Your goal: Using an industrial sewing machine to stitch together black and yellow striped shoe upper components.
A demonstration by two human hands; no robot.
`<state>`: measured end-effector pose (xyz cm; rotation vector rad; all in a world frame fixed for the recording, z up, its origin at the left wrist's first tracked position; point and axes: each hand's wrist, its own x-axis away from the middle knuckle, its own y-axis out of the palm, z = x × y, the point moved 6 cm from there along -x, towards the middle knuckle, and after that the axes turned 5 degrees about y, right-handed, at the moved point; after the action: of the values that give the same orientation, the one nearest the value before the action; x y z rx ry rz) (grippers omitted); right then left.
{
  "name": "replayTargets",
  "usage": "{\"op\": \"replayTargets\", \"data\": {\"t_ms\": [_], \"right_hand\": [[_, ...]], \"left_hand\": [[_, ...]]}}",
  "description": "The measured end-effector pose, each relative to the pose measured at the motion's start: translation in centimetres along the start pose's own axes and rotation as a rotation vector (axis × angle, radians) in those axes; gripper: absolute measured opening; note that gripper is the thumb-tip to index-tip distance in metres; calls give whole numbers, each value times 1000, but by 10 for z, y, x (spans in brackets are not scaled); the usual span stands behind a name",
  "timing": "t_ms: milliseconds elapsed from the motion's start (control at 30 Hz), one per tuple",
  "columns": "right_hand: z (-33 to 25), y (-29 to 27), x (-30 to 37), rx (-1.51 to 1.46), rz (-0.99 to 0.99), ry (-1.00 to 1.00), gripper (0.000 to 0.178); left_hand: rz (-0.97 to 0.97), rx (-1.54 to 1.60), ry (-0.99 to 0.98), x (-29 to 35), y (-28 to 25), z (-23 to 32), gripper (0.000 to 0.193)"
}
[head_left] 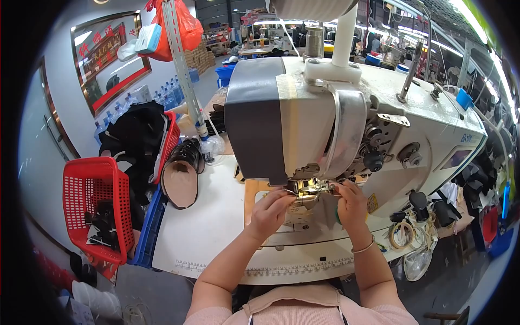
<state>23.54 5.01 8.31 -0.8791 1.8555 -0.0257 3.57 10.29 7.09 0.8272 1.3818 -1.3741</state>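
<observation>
Both of my hands are under the head of a large white and grey industrial sewing machine [303, 124], one on each side of its brightly lit metal sewing area [310, 188]. My left hand [270, 212] is closed in a pinch, with its fingertips at the left edge of those metal parts. Opposite it, my right hand [352, 205] also pinches, its thumb and forefinger touching or very near the right side of the same parts. Whatever either hand holds is too small to name. The needle itself cannot be made out.
On the white table [208, 233] stands a black shoe piece [180, 184] with a beige oval face. To the left are a red basket [97, 168], a blue crate [149, 230] and piled black material [135, 130]. Tape rolls [402, 235] hang at the right edge.
</observation>
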Motion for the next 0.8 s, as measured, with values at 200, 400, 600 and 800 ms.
{"op": "replayTargets", "data": {"t_ms": [200,400,600,800], "right_hand": [[14,9,1,20,-55,60,33],[20,16,14,-76,-181,180,33],[-21,11,54,-4,138,104,43],[-65,69,75,-491,-362,157,45]], "left_hand": [[48,-79,-268,1,12,-36,26],[-239,-152,-211,0,43,-86,37],[-36,-93,-222,-11,4,-80,40],[-113,-559,-182,-16,-54,-10,35]]}}
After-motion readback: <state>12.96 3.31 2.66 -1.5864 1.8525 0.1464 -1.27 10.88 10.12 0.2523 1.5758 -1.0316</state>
